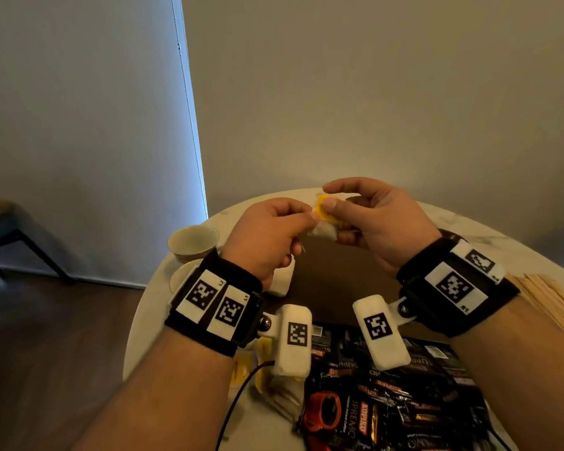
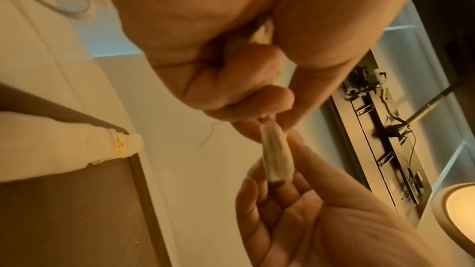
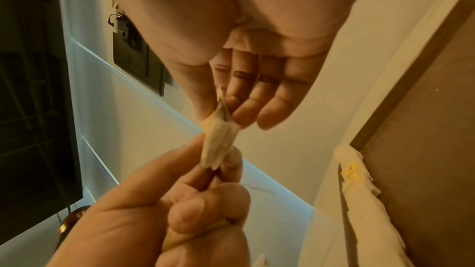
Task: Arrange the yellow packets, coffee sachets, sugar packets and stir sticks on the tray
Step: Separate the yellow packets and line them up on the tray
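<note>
Both hands are raised over the dark brown tray and pinch one yellow packet between them. My left hand holds its near end with thumb and forefinger, the other fingers curled. My right hand pinches the far end, its other fingers loosely extended. In the left wrist view the packet hangs edge-on below my left hand. The right wrist view shows the packet under my right hand. Black coffee sachets lie heaped at the near edge. Wooden stir sticks lie at the right.
A pale cup stands on the round table's left side. White packets lie in a row at the tray's left edge, also visible as white packets. More yellow packets lie near the left wrist. A bench stands far left on the floor.
</note>
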Tool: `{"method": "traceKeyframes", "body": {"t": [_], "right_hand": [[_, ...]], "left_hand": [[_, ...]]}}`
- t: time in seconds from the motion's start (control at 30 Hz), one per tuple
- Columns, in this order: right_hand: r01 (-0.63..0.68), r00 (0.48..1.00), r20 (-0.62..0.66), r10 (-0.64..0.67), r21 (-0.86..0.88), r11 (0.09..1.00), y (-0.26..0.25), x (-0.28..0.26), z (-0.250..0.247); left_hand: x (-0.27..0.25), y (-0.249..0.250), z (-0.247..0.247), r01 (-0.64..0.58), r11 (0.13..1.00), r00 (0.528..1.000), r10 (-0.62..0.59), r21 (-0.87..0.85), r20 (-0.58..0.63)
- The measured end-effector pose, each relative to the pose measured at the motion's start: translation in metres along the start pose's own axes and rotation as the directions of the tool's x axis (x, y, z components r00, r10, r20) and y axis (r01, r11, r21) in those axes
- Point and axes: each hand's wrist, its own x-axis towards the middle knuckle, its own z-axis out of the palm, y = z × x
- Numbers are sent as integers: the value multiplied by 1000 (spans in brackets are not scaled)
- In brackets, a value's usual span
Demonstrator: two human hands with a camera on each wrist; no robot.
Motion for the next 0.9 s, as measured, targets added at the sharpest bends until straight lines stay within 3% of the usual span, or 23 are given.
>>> {"method": "traceKeyframes", "body": {"t": [0.13, 0.27, 0.5, 0.67, 0.9], "right_hand": [[-129, 989, 83, 122, 78, 989, 0, -11, 13], [-217, 974, 87, 209, 88, 972, 7, -15, 27], [-460, 844, 121, 523, -336, 821, 42, -7, 38], [-497, 799, 144, 583, -386, 777, 54, -1, 52], [-500, 787, 139, 601, -425, 754, 59, 5, 58]], "left_hand": [[-12, -1, -12, -9, 1000, 995, 9, -1, -104], [-22, -5, -23, 7, 1000, 985, -6, 0, -173], [-27, -2, -41, 8, 990, 947, -53, -142, -316], [-26, -2, -47, -14, 986, 948, -40, -166, -317], [-23, -4, -48, -16, 989, 953, -29, -147, -300]]}}
